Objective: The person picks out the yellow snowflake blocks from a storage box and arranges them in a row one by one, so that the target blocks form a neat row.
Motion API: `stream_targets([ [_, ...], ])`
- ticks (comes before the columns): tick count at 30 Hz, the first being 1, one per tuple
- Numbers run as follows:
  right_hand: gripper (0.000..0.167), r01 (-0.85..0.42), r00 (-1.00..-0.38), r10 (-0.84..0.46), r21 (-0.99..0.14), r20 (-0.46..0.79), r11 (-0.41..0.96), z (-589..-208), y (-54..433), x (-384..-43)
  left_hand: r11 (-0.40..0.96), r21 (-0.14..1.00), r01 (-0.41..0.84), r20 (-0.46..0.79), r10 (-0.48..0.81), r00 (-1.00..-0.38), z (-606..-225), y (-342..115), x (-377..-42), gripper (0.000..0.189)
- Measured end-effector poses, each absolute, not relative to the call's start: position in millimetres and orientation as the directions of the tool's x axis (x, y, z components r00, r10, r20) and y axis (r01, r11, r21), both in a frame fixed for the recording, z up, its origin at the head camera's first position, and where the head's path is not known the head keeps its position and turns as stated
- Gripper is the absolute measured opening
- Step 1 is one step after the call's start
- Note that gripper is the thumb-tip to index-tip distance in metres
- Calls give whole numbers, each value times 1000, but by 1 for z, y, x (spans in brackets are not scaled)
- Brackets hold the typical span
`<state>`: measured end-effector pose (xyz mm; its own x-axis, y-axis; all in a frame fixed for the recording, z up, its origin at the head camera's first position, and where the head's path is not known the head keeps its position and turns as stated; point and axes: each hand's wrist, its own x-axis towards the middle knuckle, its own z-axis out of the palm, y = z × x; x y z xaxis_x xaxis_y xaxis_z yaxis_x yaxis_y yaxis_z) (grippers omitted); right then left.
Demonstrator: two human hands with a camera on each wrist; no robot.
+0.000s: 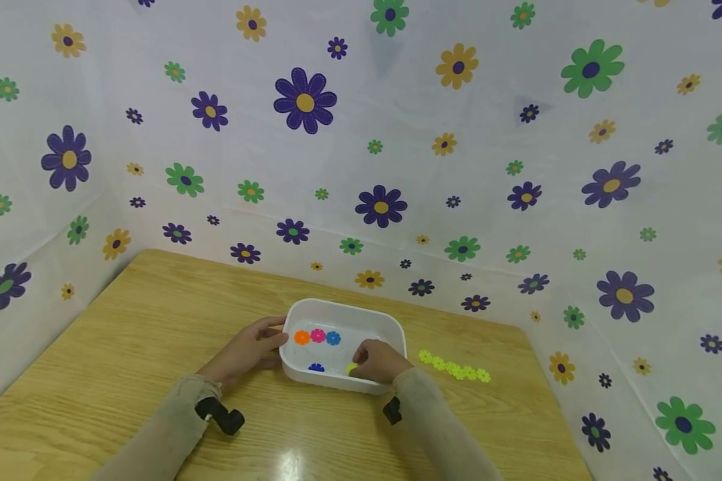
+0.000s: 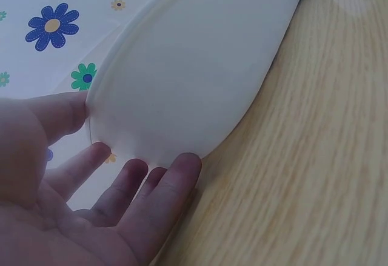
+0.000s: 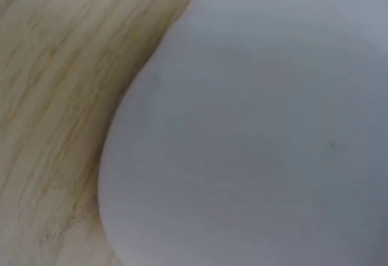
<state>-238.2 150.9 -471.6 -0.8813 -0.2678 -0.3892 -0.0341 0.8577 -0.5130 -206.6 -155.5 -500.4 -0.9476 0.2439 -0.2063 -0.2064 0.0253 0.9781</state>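
Observation:
A white plastic bin [image 1: 343, 310] stands on the wooden table. My left hand [image 1: 251, 347] grips its left end, thumb at the rim and fingertips against the outer wall, as the left wrist view shows with the hand [image 2: 115, 211] on the bin [image 2: 188, 66]. Inside the bin, my right hand [image 1: 380, 361] has curled fingers at a yellow flower-shaped plastic disc [image 1: 351, 368], which is partly covered by them. An orange disc [image 1: 301, 337], a pink disc [image 1: 317, 335] and a light blue disc [image 1: 333, 338] lie in a row. A dark blue disc [image 1: 316, 367] is half hidden by the near wall.
To the bin's right, a chain of several yellow flower discs [image 1: 454, 368] lies on the table [image 1: 216, 294]. White flower-printed cloth [image 1: 228, 147] hangs behind and at both sides. Only the bin's outer wall [image 3: 242, 126] and some table surface [image 3: 54, 96] fill the right wrist view.

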Motion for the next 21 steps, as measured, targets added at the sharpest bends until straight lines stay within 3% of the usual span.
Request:
stream_targets([
  [5,24,-18,-890,-255,-528,-378,849,-473,150,-238,29,978,-208,-209,237,-949,-501,-155,-207,57],
  [11,13,7,-910,-260,-639,-324,770,-462,149,-234,28,978,-206,-206,244,-948,-501,-155,-206,58],
  [16,11,-26,-950,-248,-744,-189,668,-449,155,-232,32,979,-202,-204,247,-947,-499,-156,-204,59],
  [21,11,-34,-987,-146,-798,-67,602,-438,181,-232,37,980,-198,-201,248,-948,-500,-156,-205,60],
])
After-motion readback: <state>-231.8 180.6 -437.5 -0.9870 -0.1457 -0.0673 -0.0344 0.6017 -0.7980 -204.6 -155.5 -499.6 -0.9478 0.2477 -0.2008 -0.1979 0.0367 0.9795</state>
